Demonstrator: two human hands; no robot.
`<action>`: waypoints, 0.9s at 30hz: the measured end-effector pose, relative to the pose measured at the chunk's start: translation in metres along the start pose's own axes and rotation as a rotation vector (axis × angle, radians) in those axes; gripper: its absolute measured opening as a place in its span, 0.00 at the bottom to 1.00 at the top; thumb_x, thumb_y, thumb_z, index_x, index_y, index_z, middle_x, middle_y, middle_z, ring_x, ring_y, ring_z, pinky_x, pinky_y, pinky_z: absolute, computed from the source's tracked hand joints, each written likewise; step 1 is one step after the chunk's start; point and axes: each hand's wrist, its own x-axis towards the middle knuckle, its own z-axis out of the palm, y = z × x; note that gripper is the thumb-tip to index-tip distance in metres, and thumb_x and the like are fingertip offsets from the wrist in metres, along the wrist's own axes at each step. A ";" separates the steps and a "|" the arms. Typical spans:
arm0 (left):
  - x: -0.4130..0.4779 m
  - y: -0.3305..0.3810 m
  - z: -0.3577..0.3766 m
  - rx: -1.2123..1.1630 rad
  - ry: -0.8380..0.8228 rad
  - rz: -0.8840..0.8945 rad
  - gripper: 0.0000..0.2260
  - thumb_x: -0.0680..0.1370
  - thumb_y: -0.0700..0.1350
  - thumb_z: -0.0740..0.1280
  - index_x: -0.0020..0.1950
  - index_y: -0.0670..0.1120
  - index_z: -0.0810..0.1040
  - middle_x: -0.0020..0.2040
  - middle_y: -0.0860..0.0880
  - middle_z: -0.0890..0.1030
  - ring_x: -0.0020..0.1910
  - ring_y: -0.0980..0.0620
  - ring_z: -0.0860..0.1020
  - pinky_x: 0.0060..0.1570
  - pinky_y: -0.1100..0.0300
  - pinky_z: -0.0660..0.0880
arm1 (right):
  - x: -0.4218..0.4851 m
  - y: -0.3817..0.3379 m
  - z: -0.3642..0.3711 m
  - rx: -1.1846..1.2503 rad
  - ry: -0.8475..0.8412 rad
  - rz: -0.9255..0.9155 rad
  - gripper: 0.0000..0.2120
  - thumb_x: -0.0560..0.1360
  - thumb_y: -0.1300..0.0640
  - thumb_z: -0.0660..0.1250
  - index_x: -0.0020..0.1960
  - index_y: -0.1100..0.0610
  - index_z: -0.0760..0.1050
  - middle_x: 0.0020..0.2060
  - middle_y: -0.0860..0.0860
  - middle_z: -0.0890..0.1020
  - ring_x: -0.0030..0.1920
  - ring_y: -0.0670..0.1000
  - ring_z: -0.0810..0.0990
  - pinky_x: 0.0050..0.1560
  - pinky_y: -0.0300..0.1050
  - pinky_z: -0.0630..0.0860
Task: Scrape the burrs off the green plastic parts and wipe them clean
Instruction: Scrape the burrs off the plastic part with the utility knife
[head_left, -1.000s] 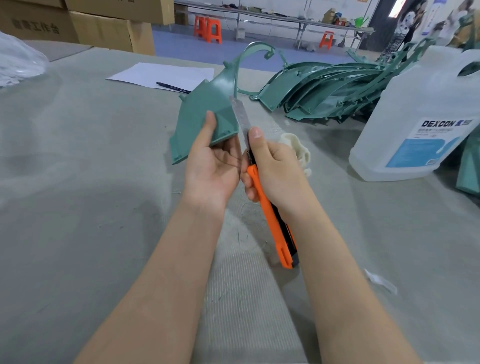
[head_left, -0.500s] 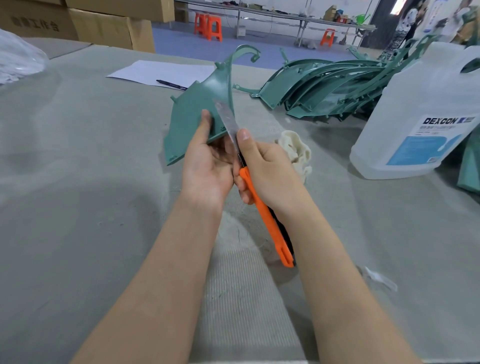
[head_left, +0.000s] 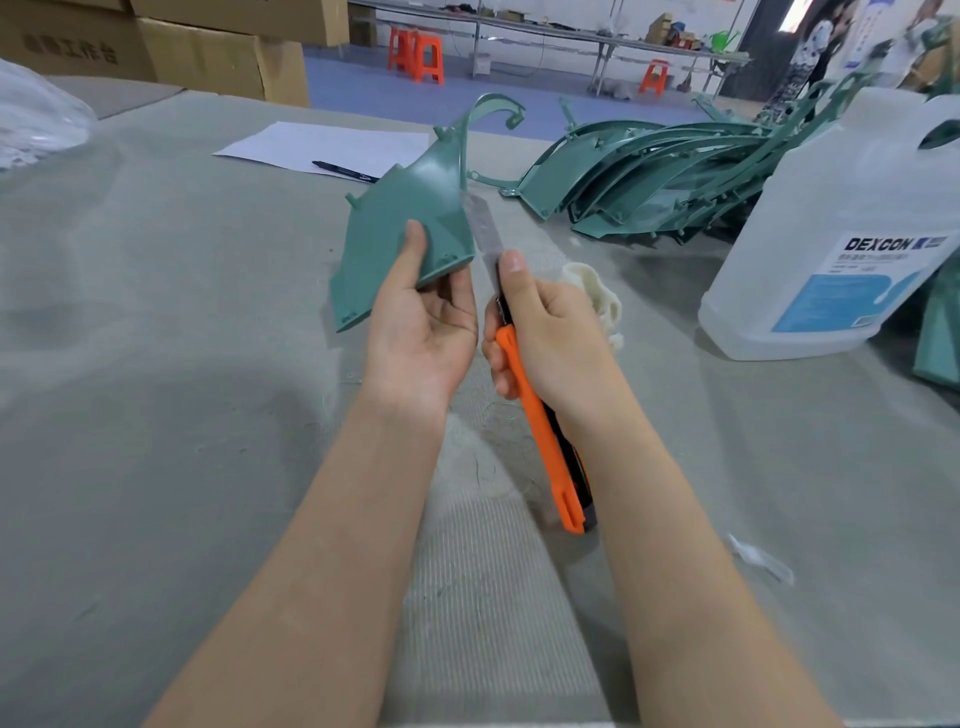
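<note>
My left hand (head_left: 423, 325) holds a green plastic part (head_left: 402, 228) above the table, thumb pressed on its face and fingers behind its lower corner. The part is a flat pointed panel with a thin curved hook rising at its top. My right hand (head_left: 550, 332) grips an orange utility knife (head_left: 540, 431), thumb along the spine. The extended blade (head_left: 480, 231) lies against the part's right edge. A crumpled white cloth (head_left: 597, 296) sits on the table just behind my right hand.
A pile of several green parts (head_left: 649, 176) lies at the back right. A large white DEXCON jug (head_left: 841, 249) stands at the right, another green part (head_left: 937, 338) beside it. Paper (head_left: 322, 145) with a pen (head_left: 345, 171), cardboard boxes (head_left: 208, 52) and a plastic bag (head_left: 36, 119) lie farther back.
The blade has shifted along the part's right edge, and my left hand has tilted the part slightly; both hands stay close together.
</note>
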 end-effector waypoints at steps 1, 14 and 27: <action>0.000 0.000 0.000 0.007 0.000 0.001 0.05 0.80 0.39 0.64 0.50 0.38 0.77 0.44 0.45 0.82 0.42 0.53 0.81 0.46 0.64 0.79 | 0.000 0.000 0.000 -0.002 0.001 0.000 0.28 0.83 0.44 0.53 0.29 0.58 0.71 0.22 0.52 0.73 0.20 0.49 0.71 0.22 0.37 0.68; 0.004 0.002 -0.003 0.047 -0.020 -0.021 0.09 0.80 0.42 0.63 0.59 0.41 0.75 0.48 0.45 0.81 0.47 0.52 0.79 0.62 0.58 0.73 | -0.002 0.000 0.000 -0.014 -0.073 -0.028 0.28 0.83 0.44 0.52 0.31 0.59 0.70 0.21 0.51 0.72 0.20 0.48 0.71 0.22 0.37 0.68; 0.002 0.005 -0.001 -0.010 0.064 0.002 0.04 0.79 0.38 0.64 0.47 0.39 0.77 0.38 0.46 0.83 0.39 0.53 0.81 0.46 0.62 0.79 | 0.003 -0.001 -0.013 0.070 0.019 0.025 0.25 0.82 0.43 0.56 0.33 0.57 0.71 0.22 0.51 0.74 0.20 0.47 0.71 0.22 0.35 0.68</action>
